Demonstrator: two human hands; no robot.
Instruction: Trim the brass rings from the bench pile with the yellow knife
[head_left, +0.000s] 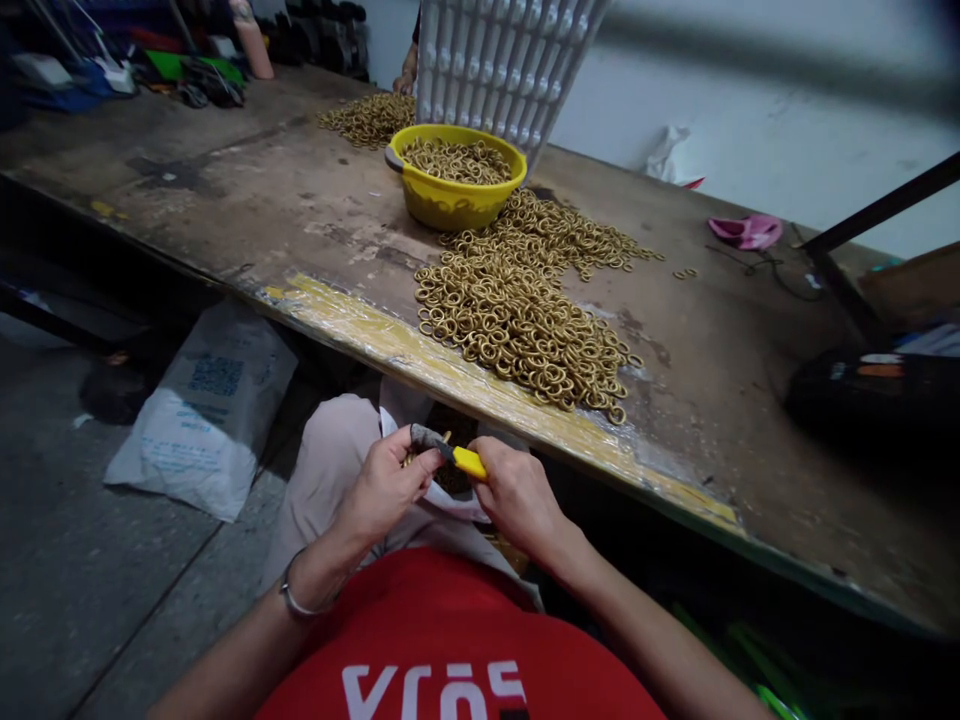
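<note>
My right hand (521, 497) is closed round the yellow handle of a small knife (470, 462), its dark end pointing left. Pinched in my left hand (386, 485) is a brass-coloured ring (409, 460), mostly hidden by the fingers. A dark grey wrap (426, 437) covers one left fingertip, and the knife's dark end meets the fingers there. Both hands are over my lap, below the table edge. Under them is an open white bag (469, 508), its contents dark and hard to make out. A large pile of brass-coloured rings (517, 310) lies on the table just beyond.
A yellow basin (457, 200) full of rings stands behind the pile, by a ribbed translucent panel (502, 70). Another person's hand (406, 82) is near a farther ring pile (367, 120). The wooden table's taped edge (375, 325) runs before me. A white sack (206, 410) sits on the floor.
</note>
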